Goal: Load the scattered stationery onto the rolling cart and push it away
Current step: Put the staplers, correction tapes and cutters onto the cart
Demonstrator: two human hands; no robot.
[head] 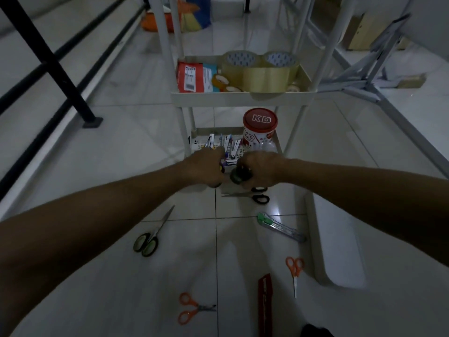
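Observation:
The white rolling cart [243, 96] stands ahead. Its upper tray holds clear tape rolls [260, 69] and red packets [189, 76]. The lower tray [278, 142] holds a red KD can [259, 127] and several staplers [226, 142]. Both hands hover over the lower tray's near edge. My right hand [261, 167] grips a dark round object [239, 176]. My left hand [206, 166] is curled around a small yellow-and-black item [221, 168], mostly hidden. On the floor lie black scissors [258, 197], green-handled scissors [147, 242], a green utility knife [279, 227], two orange scissors [294, 268] [189, 307] and a red flat strip [264, 305].
A black metal frame [60, 69] runs along the left. White table legs [364, 76] and a white slab [335, 239] lie to the right. Orange and blue things [175, 18] sit behind the cart. The floor is white tile.

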